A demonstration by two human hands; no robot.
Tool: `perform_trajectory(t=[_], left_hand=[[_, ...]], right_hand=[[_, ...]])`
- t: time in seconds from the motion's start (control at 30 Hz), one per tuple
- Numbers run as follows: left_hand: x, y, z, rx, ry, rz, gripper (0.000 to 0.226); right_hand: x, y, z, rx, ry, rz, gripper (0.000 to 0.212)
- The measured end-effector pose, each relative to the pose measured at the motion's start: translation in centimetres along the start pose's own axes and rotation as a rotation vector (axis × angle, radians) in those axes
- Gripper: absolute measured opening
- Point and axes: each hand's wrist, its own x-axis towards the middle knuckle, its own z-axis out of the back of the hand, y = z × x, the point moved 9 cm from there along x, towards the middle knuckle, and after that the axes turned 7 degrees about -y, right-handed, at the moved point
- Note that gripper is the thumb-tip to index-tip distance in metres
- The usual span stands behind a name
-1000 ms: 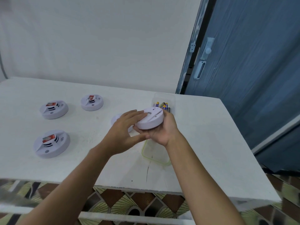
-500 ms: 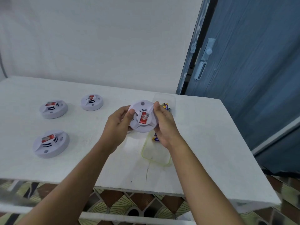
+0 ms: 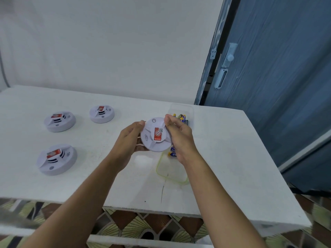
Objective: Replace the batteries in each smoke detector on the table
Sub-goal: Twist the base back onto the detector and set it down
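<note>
A white round smoke detector [image 3: 155, 136] with a red label faces me, tilted up above the table. My left hand [image 3: 129, 140] grips its left edge and my right hand [image 3: 179, 134] grips its right edge, thumb on the rim. Behind and under my right hand lies a clear plastic container [image 3: 172, 173] with several blue and yellow batteries [image 3: 181, 118] in it. Three more white detectors rest on the table: one at the near left [image 3: 57, 159], one farther left [image 3: 60, 121] and one at the back [image 3: 102, 113].
The white table [image 3: 232, 158] ends at a front edge near me and a right edge by a blue door [image 3: 277, 68]. A white wall stands behind. Patterned floor tiles show below the table.
The detector in my hands went from lying flat, seen edge-on, to tilted up with its labelled face toward me. Both hands shifted to its left and right edges.
</note>
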Motion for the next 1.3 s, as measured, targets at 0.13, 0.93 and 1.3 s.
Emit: perform_trajectory(t=[0.13, 0.93, 1.3], left_hand=[[0.2, 0.0, 0.1, 0.092, 0.025, 0.021, 0.040], [-0.3, 1.3, 0.5, -0.333, -0.159, 0.137, 0.017], [-0.4, 1.0, 0.5, -0.357, -0.163, 0.133, 0.014]], right_hand=[[-0.1, 0.1, -0.4, -0.130, 0.101, -0.005, 0.052], [0.9, -1.4, 0.6, 0.171, -0.174, -0.045, 0.026], [0.8, -0.9, -0.1, 0.223, -0.119, -0.037, 0.020]])
